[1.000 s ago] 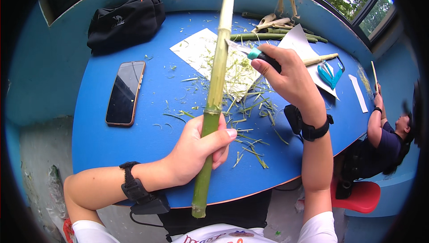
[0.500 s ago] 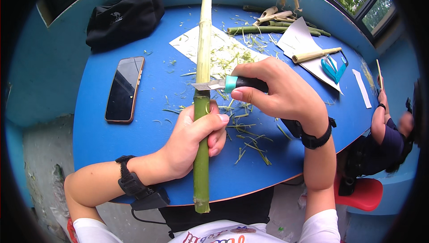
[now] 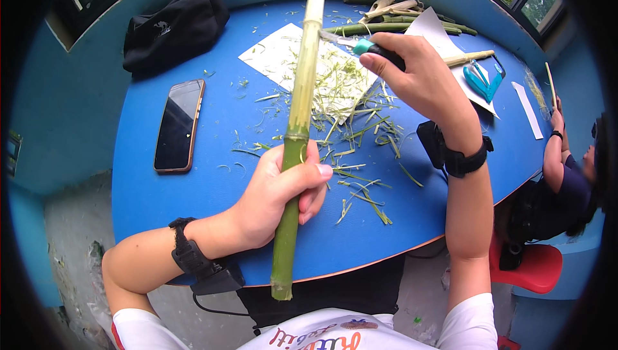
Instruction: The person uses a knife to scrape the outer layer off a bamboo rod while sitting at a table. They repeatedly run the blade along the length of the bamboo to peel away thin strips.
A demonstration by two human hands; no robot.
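While the left hand [image 3: 280, 192] is gripping a long bamboo stalk [image 3: 297, 128] around its green lower part, fingers and thumb wrapped fully about it, the stalk is slanting up and away over the blue table [image 3: 193, 199], its peeled pale upper length reaching toward the far edge. The right hand [image 3: 418, 76] is closing around the dark handle of a small knife with a teal collar [image 3: 367, 46], and the blade is pointing left, its tip just beside the stalk's pale section; whether it is touching cannot be told. Green and pale shavings [image 3: 351, 125] are lying scattered on the table and on a white paper sheet [image 3: 270, 57] under the stalk. A smartphone [image 3: 179, 125] is lying face up to the left, with a black bag [image 3: 174, 25] beyond it. More cut stalks [image 3: 393, 25] and blue scissors [image 3: 479, 80] are sitting at the far right, near another person's arm [image 3: 555, 150] at the table edge.
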